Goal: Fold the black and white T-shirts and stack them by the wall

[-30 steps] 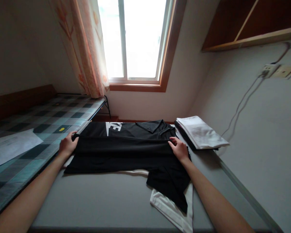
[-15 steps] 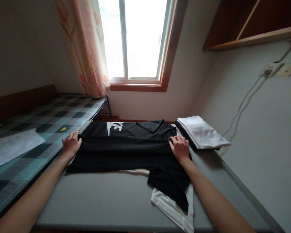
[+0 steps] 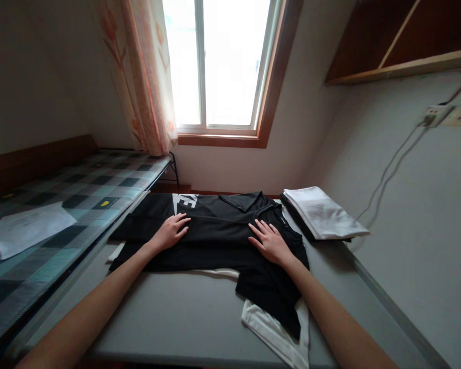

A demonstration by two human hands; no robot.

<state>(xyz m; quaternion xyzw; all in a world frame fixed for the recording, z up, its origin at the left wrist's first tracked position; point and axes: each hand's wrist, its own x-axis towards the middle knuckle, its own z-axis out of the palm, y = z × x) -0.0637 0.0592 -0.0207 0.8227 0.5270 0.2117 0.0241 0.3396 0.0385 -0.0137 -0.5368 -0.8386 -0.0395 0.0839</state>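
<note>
Across the smooth grey tabletop [image 3: 184,312] lies a black fabric T-shirt with white lettering [image 3: 211,233], over a white cloth garment [image 3: 267,323]; the left hand [image 3: 170,231] and right hand [image 3: 269,242] press on the T-shirt, fingers extended and slightly spread, gripping nothing

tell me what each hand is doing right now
left hand: open, resting on the black t-shirt, gripping nothing
right hand: open, fingers spread on the same shirt near its collar, gripping nothing
</note>
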